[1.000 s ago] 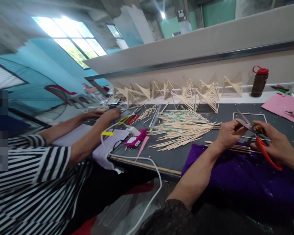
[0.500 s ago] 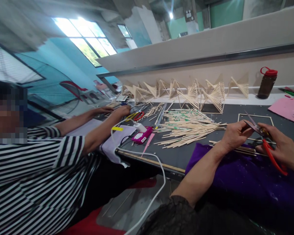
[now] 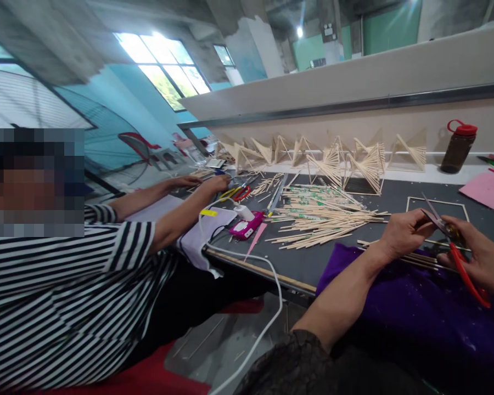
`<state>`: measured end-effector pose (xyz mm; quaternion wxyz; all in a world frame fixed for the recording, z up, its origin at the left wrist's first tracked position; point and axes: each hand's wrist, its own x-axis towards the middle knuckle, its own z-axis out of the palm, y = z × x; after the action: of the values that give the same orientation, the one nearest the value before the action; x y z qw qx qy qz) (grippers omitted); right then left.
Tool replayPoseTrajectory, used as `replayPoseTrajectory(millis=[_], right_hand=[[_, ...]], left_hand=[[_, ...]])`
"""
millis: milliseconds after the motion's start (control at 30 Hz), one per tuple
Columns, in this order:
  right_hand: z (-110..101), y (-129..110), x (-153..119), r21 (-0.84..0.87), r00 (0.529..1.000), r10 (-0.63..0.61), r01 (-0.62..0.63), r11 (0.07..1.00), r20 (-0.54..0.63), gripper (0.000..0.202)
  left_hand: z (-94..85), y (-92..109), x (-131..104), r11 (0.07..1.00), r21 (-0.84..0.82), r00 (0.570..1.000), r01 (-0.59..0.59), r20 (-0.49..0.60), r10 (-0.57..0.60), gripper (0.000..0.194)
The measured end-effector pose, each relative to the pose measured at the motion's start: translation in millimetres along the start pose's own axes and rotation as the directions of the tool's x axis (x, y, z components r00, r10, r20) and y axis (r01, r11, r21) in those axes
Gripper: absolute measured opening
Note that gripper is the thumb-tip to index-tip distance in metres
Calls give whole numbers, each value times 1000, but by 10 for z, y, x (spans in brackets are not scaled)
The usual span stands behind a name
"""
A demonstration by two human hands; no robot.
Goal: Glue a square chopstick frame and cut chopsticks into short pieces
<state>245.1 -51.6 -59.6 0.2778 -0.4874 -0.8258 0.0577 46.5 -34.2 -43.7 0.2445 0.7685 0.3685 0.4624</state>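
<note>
On the right of the head view, my right hand (image 3: 480, 244) is closed around a pair of scissors (image 3: 463, 269) with red handles. The slightly parted blades point up and left, close to the fingertips of my left hand (image 3: 405, 233). That hand is closed in a pinch; what it pinches, if anything, is too small to make out. Beneath both hands, several thin wooden sticks (image 3: 422, 259) lie over a purple cloth (image 3: 354, 296) on my lap and the table edge. Just behind my hands, a rectangular stick frame (image 3: 436, 201) lies on the dark table (image 3: 304, 266).
Loose sticks (image 3: 313, 233) lie in a pile mid-table. Twisted stick models (image 3: 364, 164) line the wall. A red-lidded bottle (image 3: 459, 148) stands at right. A pink power strip (image 3: 247, 226) with a white cable sits left, near a co-worker in a striped shirt (image 3: 78, 296).
The whole view has shifted slightly, so things appear a bit further right and lower. My hands keep nearly the same pose, with the scissors still in my right hand.
</note>
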Motion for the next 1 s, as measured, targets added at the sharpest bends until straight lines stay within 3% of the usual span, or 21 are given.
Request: replayPoseTrajectory(millis=[1000], right_hand=[[-16, 8, -32, 48, 998, -66, 67, 997, -18, 71]], left_hand=[[11, 26, -2, 999, 31, 998, -33, 55, 31, 21]])
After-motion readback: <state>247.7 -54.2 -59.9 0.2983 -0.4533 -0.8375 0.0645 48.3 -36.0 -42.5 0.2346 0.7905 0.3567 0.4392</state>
